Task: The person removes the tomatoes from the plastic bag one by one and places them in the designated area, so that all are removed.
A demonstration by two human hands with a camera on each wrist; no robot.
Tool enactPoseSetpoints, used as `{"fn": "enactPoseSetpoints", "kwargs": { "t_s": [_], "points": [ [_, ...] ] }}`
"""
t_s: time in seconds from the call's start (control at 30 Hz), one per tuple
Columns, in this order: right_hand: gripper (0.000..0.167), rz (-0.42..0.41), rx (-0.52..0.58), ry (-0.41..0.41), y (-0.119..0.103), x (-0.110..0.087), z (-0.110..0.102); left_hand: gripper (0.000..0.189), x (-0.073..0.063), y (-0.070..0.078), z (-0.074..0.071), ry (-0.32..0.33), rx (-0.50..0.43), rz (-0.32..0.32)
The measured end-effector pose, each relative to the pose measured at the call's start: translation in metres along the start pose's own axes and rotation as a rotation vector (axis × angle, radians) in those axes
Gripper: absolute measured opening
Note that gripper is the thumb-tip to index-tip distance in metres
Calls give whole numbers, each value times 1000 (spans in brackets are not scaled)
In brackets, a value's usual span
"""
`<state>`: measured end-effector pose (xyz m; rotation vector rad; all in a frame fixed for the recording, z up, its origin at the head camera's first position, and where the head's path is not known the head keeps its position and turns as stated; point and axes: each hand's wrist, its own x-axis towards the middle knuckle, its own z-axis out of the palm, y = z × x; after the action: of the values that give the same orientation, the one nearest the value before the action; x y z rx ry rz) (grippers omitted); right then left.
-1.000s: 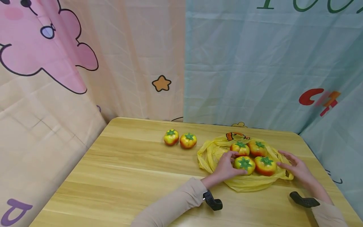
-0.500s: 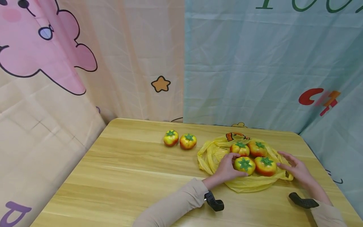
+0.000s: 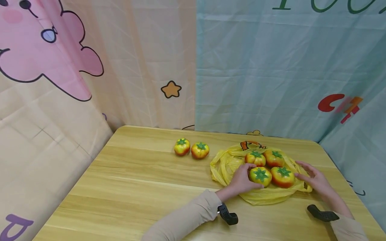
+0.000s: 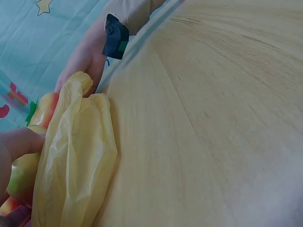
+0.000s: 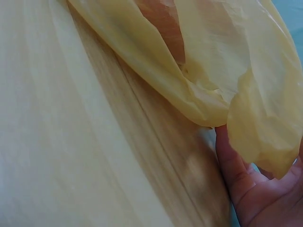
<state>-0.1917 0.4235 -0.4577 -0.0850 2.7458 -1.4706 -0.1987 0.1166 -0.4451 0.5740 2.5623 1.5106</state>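
Several yellow-and-red tomatoes with green star-shaped tops lie grouped on a spread yellow plastic bag [image 3: 265, 195]. My left hand [image 3: 241, 179] grips the near-left tomato [image 3: 260, 176], thumb in front and fingers behind its left side. In the left wrist view, that hand's thumb [image 4: 23, 143] overlaps the tomato beside the raised bag edge. My right hand [image 3: 316, 179] rests at the bag's right edge, fingers spread. Its thumb tip comes close to the near-right tomato [image 3: 282, 177]. The right wrist view shows the bag's folds hanging over part of this hand [image 5: 270, 198].
Left of the bag, a tomato [image 3: 182, 147] and another tomato [image 3: 200, 150] stand side by side on the wooden table [image 3: 135, 187]. Printed curtains [image 3: 150, 67] close off the table's back and sides.
Hands and tomatoes keep almost the same places. The near tomatoes have shifted only very slightly toward the front with the left hand.
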Motion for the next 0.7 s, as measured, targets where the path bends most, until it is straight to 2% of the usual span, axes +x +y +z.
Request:
{"fn": "enactPoseSetpoints", "kwargs": {
  "t_s": [0.13, 0.27, 0.53, 0.7],
  "points": [
    [63, -1, -15, 0, -2, 0, 0, 63, -1, 2, -2, -2, 22, -1],
    [64, 9, 26, -2, -3, 0, 0, 63, -2, 4, -6, -9, 10, 8],
    [66, 28, 54, -7, -3, 0, 1, 65, -7, 6, -20, 64, -88, 58],
    [66, 42, 40, -16, -3, -1, 0, 66, -11, 10, -33, 77, -112, 73]
  ]
}}
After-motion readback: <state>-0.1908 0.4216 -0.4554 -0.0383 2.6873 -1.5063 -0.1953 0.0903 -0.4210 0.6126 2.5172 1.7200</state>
